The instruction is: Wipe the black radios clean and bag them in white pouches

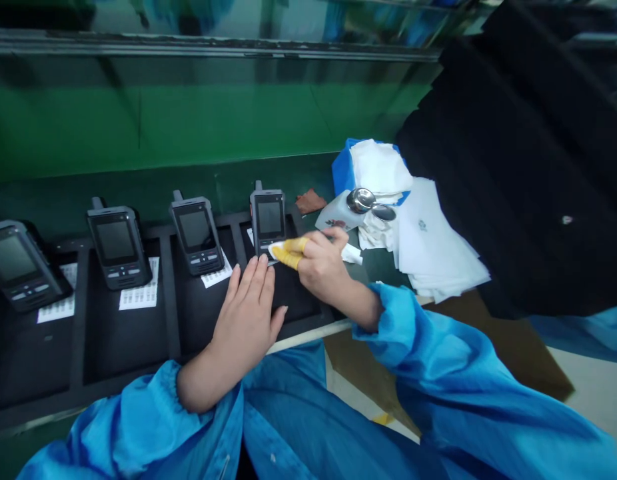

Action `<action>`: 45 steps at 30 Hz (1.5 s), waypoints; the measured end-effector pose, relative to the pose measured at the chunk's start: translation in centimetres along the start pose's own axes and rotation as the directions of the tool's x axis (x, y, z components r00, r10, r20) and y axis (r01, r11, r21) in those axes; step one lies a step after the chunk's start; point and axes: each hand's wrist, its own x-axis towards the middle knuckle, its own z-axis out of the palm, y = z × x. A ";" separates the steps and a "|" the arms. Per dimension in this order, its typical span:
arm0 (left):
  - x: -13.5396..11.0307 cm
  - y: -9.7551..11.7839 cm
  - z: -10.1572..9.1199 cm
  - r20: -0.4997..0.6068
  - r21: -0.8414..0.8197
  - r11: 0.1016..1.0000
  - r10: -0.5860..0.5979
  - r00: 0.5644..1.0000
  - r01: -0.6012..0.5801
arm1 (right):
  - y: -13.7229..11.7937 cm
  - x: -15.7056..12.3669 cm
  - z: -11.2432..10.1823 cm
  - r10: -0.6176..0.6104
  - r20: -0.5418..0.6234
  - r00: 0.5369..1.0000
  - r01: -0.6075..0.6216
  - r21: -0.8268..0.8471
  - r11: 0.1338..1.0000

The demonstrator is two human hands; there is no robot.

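Observation:
The rightmost handheld radio (268, 215), grey with a small screen and a stubby antenna, lies in a compartment of the black tray (171, 300). Against its lower keypad, my right hand (322, 263), with yellow covers on its fingers, presses a folded white wipe (277, 250). My left hand (251, 303) lies flat with fingers stretched, its fingertips at the lower end of that radio. Further left in the tray are a second radio (194, 230), a third radio (118, 243) and another radio (18, 263) at the edge, each over a white label sheet.
Right of the tray stand a white pump bottle (336, 212) with a metal top and a blue box (342, 170) of white wipes. White bags (436, 247) overhang the table edge. A brown cloth (310, 201) lies behind. Large black sheets (488, 153) fill the right side.

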 end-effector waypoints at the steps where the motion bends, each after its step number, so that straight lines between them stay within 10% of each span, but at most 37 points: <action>1: -0.1 0.0 -0.1 -0.016 -0.009 1.000 0.004 1.000 -0.004 | -0.5 -0.5 -0.5 -0.018 0.019 1.000 0.017 0.018 1.000; 8: -2.5 -1.3 -2.1 -0.147 -0.012 1.000 -0.019 0.989 0.018 | -1.8 2.4 -2.1 0.087 -0.033 0.996 -0.086 0.018 0.996; 18: -5.0 -4.1 -2.2 -0.079 0.065 0.983 -0.166 0.983 0.172 | -5.7 13.6 3.4 -0.008 0.145 0.989 -0.007 0.105 0.994; 27: -4.9 -4.1 -1.9 -0.038 0.046 0.983 -0.178 0.983 0.180 | -6.6 10.0 2.8 -0.417 0.004 0.909 0.416 0.044 0.908; 33: -4.8 -3.9 -2.2 -0.040 0.059 0.979 -0.194 0.980 0.196 | -4.4 12.1 4.5 -0.175 -0.042 0.984 0.169 -0.109 0.980; 40: -4.9 -3.9 -2.0 -0.038 0.015 0.980 -0.196 0.980 0.196 | -6.1 8.5 3.1 -0.210 0.039 0.977 0.212 -0.083 0.974; 45: -4.8 -4.0 -2.0 -0.032 0.019 0.979 -0.202 0.979 0.203 | -6.8 11.9 3.7 -0.123 0.083 0.989 0.127 -0.040 0.991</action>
